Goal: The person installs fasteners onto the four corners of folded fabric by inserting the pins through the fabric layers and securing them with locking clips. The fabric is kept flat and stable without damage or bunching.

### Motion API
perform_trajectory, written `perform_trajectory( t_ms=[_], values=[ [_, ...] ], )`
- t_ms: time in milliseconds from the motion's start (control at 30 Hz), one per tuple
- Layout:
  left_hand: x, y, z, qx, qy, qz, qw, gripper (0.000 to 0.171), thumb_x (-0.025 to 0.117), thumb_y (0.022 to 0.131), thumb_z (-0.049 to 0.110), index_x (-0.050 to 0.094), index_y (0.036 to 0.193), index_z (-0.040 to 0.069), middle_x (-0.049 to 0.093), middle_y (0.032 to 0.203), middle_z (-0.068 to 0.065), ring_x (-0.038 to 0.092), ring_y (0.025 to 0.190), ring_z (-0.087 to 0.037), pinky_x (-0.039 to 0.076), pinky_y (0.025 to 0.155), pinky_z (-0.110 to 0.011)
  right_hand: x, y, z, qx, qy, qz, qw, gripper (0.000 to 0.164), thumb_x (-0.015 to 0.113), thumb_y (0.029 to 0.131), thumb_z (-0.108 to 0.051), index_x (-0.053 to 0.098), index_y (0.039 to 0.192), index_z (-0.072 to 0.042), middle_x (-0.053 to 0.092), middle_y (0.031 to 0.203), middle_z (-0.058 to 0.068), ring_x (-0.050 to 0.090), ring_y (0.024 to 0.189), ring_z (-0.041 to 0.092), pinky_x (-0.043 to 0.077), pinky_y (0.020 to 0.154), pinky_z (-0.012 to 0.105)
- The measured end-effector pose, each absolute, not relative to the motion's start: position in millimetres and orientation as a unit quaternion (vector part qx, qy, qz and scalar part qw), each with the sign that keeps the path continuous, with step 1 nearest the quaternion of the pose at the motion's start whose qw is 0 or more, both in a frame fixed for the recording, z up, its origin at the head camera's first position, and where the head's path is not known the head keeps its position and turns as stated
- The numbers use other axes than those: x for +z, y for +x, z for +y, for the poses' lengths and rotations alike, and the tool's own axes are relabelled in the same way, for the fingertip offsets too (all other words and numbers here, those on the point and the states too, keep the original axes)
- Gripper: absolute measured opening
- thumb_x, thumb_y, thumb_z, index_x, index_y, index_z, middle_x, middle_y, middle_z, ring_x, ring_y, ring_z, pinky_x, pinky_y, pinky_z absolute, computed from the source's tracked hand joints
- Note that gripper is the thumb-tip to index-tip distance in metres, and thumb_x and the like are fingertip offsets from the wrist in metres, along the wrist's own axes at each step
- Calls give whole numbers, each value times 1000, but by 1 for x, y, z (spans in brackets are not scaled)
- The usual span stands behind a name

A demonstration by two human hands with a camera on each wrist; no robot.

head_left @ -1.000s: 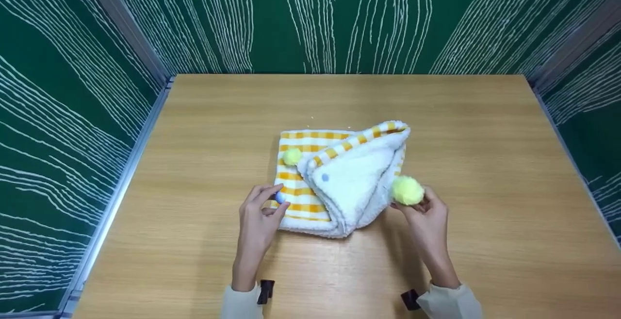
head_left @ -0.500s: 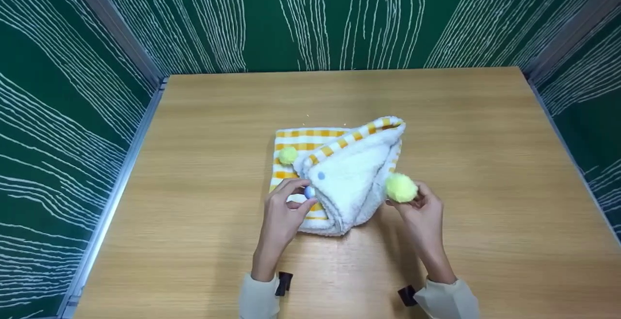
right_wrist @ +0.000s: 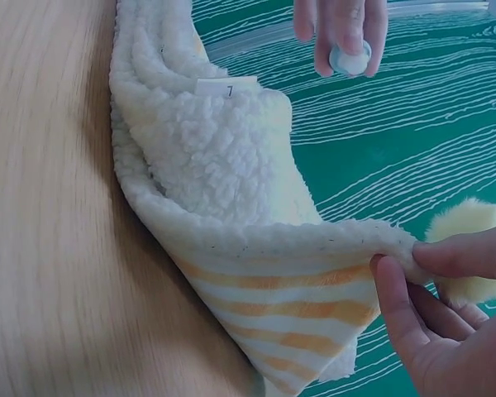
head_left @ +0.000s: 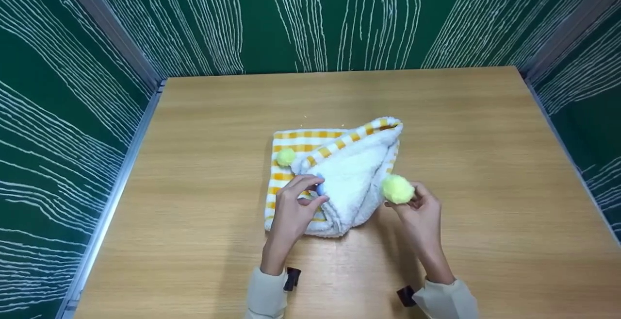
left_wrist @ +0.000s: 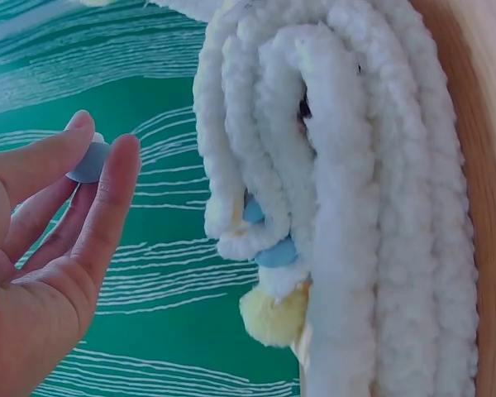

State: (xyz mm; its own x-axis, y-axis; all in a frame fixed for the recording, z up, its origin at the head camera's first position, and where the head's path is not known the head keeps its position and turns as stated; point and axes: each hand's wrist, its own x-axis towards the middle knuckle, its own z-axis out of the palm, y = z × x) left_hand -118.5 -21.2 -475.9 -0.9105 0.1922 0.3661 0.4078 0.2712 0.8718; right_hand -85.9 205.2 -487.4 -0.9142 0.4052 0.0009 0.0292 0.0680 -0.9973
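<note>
A fleece-lined blanket [head_left: 356, 178], yellow-and-white checked on one face, lies folded with its white side partly turned up. My left hand [head_left: 295, 209] pinches a small round blue-and-white piece [left_wrist: 89, 163], button-like, between thumb and fingertips over the blanket's left part. At the right side, my right hand [head_left: 423, 212] grips a corner of the blanket beside a fluffy yellow pom-pom [head_left: 398, 189]; the right wrist view shows thumb and fingers on the fleece edge [right_wrist: 397, 244]. Blue round pieces [left_wrist: 279, 252] also sit among the folds in the left wrist view.
A second, smaller-looking yellow pom-pom [head_left: 285, 157] rests on the checked left part. The wooden table [head_left: 194, 163] is bordered by green walls [head_left: 271, 27] with white lines. A white tag [right_wrist: 228, 86] marked 7 sticks out of the fleece.
My left hand has moved right with the blue piece, from the blanket's left edge to over the white fleece, overlapping the blue dot there. My right hand keeps its grip on the corner.
</note>
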Motion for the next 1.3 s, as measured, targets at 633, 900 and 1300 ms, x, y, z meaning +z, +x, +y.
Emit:
perform_trajectory(
  t_ms=[633,900,1300],
  values=[
    [-479,-129,9,-597,-213,-770,75,30,69,71,4,64,100,4,58,100,-4,58,90,-16,51,64,-22,-488,-88,204,662,-120,-723,158,29,56,68,18,58,93,3,63,82,10,62,69,20,52,60,30],
    [-453,-120,18,-589,-217,-775,70,25,67,74,2,64,99,0,59,100,-12,59,89,-22,52,65,-25,-487,-89,202,657,-118,-730,146,28,56,68,18,58,91,3,64,82,11,62,68,20,52,62,34],
    [-486,-136,32,-576,-242,-777,72,27,68,74,5,65,101,6,59,100,2,56,90,-8,49,66,-17,-480,-91,198,657,-113,-734,127,28,56,69,18,58,93,4,62,86,14,62,71,18,52,62,29]
  ],
)
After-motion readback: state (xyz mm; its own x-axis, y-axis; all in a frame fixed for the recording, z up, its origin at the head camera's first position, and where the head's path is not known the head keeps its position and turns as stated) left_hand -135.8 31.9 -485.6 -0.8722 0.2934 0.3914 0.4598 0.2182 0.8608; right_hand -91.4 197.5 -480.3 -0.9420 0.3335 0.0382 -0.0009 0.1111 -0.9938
